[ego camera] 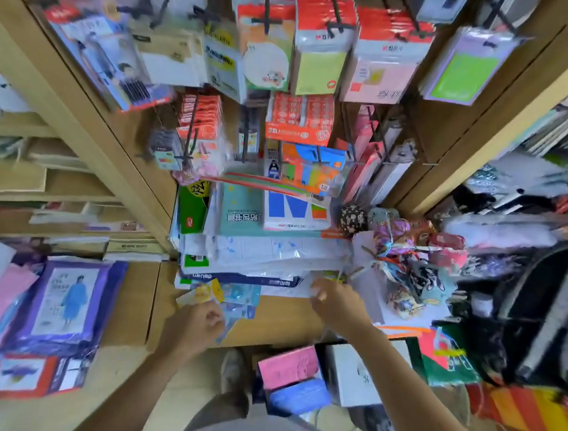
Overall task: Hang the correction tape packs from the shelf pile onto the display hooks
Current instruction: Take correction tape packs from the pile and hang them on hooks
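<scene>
The left hand (196,322) curls round correction tape packs (209,292) on the shelf (284,320). The right hand (332,300) bends its fingers at the paper stack (256,250); grip unclear.

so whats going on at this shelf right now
A person stands at a crowded stationery display. Their left hand grips one or two of the small yellow and blue carded correction tape packs lying in a loose pile on the wooden shelf. Their right hand reaches to the edge of the stack of white paper packs; blur hides whether it holds anything. No pack is up at the black display hooks yet.
</scene>
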A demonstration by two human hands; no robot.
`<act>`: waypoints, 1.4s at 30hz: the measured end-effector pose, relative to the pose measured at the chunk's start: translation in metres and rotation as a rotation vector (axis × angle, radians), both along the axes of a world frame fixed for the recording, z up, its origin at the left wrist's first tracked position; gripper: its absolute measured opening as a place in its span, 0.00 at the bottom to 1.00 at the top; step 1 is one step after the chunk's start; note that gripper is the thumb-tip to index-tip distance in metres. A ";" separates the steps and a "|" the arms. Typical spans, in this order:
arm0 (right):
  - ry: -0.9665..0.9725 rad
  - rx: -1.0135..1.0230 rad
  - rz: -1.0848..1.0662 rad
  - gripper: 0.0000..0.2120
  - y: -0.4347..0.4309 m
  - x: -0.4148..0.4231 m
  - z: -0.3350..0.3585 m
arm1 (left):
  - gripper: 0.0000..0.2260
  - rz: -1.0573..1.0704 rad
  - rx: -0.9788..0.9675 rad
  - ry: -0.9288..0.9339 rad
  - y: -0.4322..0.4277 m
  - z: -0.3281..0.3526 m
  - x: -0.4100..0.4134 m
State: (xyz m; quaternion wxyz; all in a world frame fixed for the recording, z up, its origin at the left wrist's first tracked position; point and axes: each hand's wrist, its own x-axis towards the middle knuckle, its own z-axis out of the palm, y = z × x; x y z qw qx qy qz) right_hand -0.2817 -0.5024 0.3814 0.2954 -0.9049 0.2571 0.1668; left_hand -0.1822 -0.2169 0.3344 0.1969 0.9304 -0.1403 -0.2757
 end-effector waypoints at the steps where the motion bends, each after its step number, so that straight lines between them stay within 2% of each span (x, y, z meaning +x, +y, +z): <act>1: 0.049 0.020 -0.009 0.14 0.006 -0.005 -0.015 | 0.04 0.026 0.028 0.028 0.008 -0.012 -0.008; 6: 0.195 0.092 -0.014 0.12 0.040 -0.020 -0.084 | 0.01 0.120 0.102 0.207 0.038 -0.060 -0.035; 14: 0.439 0.209 -0.016 0.14 0.085 -0.005 -0.206 | 0.02 0.207 0.139 0.340 0.068 -0.149 -0.023; 17: 0.476 0.259 -0.063 0.13 0.093 0.010 -0.252 | 0.01 0.218 0.156 0.362 0.079 -0.194 -0.007; 21: 0.482 0.305 -0.132 0.08 0.100 0.031 -0.321 | 0.06 0.205 0.161 0.312 0.084 -0.250 0.022; 22: 0.514 0.312 -0.173 0.09 0.100 0.036 -0.338 | 0.07 0.202 0.162 0.295 0.083 -0.264 0.029; 23: 0.524 0.393 -0.308 0.08 0.099 0.042 -0.356 | 0.08 0.200 0.159 0.273 0.083 -0.278 0.037; 26: 0.438 0.504 -0.575 0.09 0.095 0.059 -0.406 | 0.10 0.162 0.162 0.168 0.083 -0.316 0.058; 29: 0.367 0.638 -0.814 0.08 0.102 0.087 -0.418 | 0.15 0.130 0.146 0.016 0.083 -0.348 0.078; 33: 0.356 0.769 -0.955 0.16 0.104 0.115 -0.435 | 0.26 0.063 0.126 -0.115 0.080 -0.383 0.103; 36: 0.366 0.841 -1.023 0.19 0.104 0.126 -0.445 | 0.36 0.088 0.165 -0.071 0.080 -0.405 0.118; 42: 0.387 0.897 -1.131 0.14 0.108 0.138 -0.450 | 0.38 0.064 0.240 0.003 0.086 -0.415 0.126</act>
